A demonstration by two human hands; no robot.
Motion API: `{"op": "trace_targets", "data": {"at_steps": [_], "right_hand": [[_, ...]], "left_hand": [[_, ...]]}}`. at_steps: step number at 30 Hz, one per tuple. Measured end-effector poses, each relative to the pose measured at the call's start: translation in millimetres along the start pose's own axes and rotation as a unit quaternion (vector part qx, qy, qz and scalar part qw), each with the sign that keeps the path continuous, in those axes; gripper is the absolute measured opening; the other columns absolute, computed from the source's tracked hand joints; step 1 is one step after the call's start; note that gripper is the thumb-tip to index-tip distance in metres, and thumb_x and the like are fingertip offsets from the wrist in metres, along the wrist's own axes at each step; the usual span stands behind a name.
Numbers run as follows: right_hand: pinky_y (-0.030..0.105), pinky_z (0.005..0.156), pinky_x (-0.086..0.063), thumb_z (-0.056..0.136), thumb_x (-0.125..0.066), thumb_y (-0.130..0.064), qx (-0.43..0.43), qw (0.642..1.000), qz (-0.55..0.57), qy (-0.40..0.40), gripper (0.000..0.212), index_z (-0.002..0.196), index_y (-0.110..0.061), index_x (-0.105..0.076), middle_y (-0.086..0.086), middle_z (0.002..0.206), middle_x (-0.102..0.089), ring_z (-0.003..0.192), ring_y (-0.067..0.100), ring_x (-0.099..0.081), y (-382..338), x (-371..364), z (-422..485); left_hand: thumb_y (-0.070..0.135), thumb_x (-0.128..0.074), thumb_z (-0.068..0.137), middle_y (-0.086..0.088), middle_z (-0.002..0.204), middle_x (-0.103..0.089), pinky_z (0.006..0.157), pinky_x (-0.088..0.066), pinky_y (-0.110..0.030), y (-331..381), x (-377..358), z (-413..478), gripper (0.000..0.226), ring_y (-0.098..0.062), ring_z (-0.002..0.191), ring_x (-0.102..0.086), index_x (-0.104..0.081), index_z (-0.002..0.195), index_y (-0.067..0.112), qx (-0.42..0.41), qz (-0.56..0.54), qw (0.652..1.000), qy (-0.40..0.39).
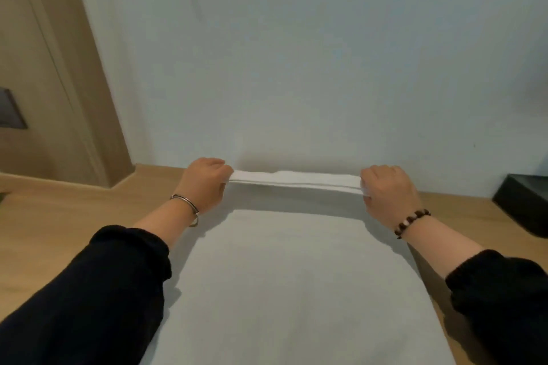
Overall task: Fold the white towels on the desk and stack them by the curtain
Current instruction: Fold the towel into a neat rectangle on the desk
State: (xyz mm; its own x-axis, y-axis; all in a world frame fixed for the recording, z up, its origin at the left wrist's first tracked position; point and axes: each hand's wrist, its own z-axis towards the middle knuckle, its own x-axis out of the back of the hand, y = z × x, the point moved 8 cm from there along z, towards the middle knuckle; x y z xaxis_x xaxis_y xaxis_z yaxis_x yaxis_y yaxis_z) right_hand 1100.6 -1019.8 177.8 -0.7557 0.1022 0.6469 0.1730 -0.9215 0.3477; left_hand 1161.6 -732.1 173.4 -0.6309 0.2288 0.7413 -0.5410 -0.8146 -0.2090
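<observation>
- At the upper left of the frame a tan upright surface [44, 68] comes down to the bench [59, 216]. I cannot tell whether it is the curtain or a panel. A dark plate [10, 111] sits on it at the left edge.
- Left of centre, the left hand [207, 182], with a silver bangle [185, 204] at the wrist, has its grip closed. The fingers curl round the left end of the towel's far edge and hold it just above the bench.
- The white towel [290, 275] fills the lower centre, spread flat on the bench toward the person. Its far edge [293, 180] is raised as a taut band between the two hands, near the pale wall [296, 53].
- Right of centre, the right hand [385, 190], wearing a bead bracelet [412, 222], has its grip closed on the right end of that band.
- At the far right a black box [525, 204] stands on the bench, well apart from the towel.
- No folded stack is in view, so I judge this fold has only just begun.
- If one grip slackens, that corner would likely drop and the fold come out skewed.
- If the hands bring the edge over unevenly, the corners would probably miss each other and the towel would stack crooked.
- Pulling too hard could drag the flat part along the bench and bunch it into wrinkles under the fold.
- A dark sleeve [98, 290] lies close beside the cloth and could catch its side.
</observation>
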Motion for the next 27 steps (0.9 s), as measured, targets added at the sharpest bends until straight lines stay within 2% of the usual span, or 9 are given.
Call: {"op": "trace_targets", "data": {"at_steps": [3,5,7,9,17,21,23,25,27], "right_hand": [[0.033,0.049,-0.038,0.065,-0.068,0.005,0.058,0.996,0.031,-0.068,0.019,0.069,-0.009,-0.056,0.008,0.062,-0.052,0.052,0.028,-0.051,-20,-10,-23],[0.035,0.064,-0.039,0.084,-0.057,-0.006,0.063,0.977,0.032,-0.203,0.005,0.089,-0.009,-0.058,0.009,0.085,-0.058,0.076,0.030,-0.057,-26,-34,-36],[0.033,0.071,-0.035,0.090,-0.047,-0.011,0.048,0.958,0.053,-0.277,0.015,0.103,-0.012,-0.055,0.007,0.102,-0.055,0.093,0.027,-0.054,-25,-47,-43],[0.029,0.069,-0.035,0.089,-0.047,-0.012,0.037,0.949,0.060,-0.307,0.019,0.107,-0.017,-0.052,0.002,0.106,-0.052,0.097,0.022,-0.051,-25,-49,-47],[0.030,0.079,-0.047,0.090,-0.045,-0.012,-0.034,0.891,-0.059,-0.448,0.026,0.113,-0.017,-0.058,0.002,0.114,-0.058,0.104,0.022,-0.056,-24,-39,-44],[0.032,0.081,-0.051,0.086,-0.047,-0.007,0.016,0.840,-0.141,-0.523,0.027,0.106,-0.015,-0.064,0.001,0.104,-0.063,0.096,0.023,-0.062,-51,-23,-35],[0.035,0.084,-0.051,0.087,-0.048,-0.009,0.035,0.817,-0.150,-0.556,0.022,0.104,-0.015,-0.061,0.001,0.101,-0.059,0.099,0.024,-0.062,-66,-17,-33],[0.033,0.081,-0.051,0.090,-0.046,-0.012,0.040,0.821,-0.140,-0.552,0.012,0.093,-0.015,-0.057,0.000,0.093,-0.057,0.089,0.022,-0.061,-77,-14,-28],[0.026,0.065,-0.047,0.092,-0.044,-0.015,0.029,0.859,-0.099,-0.502,0.017,0.078,-0.014,-0.054,-0.003,0.075,-0.053,0.066,0.017,-0.054,-86,-11,-18]], "left_hand": [[-0.005,-0.057,0.060,0.002,0.065,-0.067,0.061,-0.054,-0.029,13,-4,-25,0.023,-0.022,0.070,-0.069,-0.068,0.062,0.014,-0.101,0.042,0.993,-0.035],[0.001,-0.052,0.069,0.003,0.073,-0.068,0.067,-0.054,-0.029,14,-17,-36,0.022,-0.019,0.079,-0.068,-0.070,0.070,0.014,-0.108,0.057,0.989,-0.087],[0.006,-0.055,0.087,0.000,0.118,-0.066,0.094,-0.045,-0.031,-1,-41,-46,0.028,-0.019,0.119,-0.055,-0.068,0.111,0.012,-0.029,0.046,0.980,-0.194],[0.017,-0.046,0.098,0.004,0.147,-0.042,0.108,-0.028,-0.025,-14,-57,-62,0.041,-0.019,0.137,-0.037,-0.049,0.138,0.023,0.069,0.008,0.954,-0.293],[0.033,-0.046,0.091,-0.001,0.107,-0.068,0.076,-0.048,-0.031,20,-21,-83,0.027,-0.028,0.098,-0.061,-0.063,0.111,0.025,0.105,0.042,0.955,-0.274],[0.035,-0.042,0.090,-0.001,0.095,-0.066,0.061,-0.035,-0.030,54,3,-96,0.020,-0.029,0.084,-0.061,-0.052,0.083,0.020,0.034,0.052,0.962,-0.265],[0.035,-0.039,0.092,0.000,0.097,-0.063,0.058,-0.030,-0.029,59,11,-100,0.022,-0.027,0.083,-0.061,-0.053,0.086,0.021,0.013,0.082,0.956,-0.281],[0.033,-0.047,0.090,0.001,0.093,-0.063,0.054,-0.030,-0.027,66,25,-97,0.019,-0.026,0.077,-0.062,-0.060,0.091,0.020,-0.015,0.095,0.966,-0.241],[0.019,-0.076,0.068,-0.001,0.069,-0.061,0.044,-0.029,-0.023,74,51,-91,0.013,-0.026,0.054,-0.059,-0.064,0.071,0.015,-0.036,0.057,0.986,-0.154]]}}
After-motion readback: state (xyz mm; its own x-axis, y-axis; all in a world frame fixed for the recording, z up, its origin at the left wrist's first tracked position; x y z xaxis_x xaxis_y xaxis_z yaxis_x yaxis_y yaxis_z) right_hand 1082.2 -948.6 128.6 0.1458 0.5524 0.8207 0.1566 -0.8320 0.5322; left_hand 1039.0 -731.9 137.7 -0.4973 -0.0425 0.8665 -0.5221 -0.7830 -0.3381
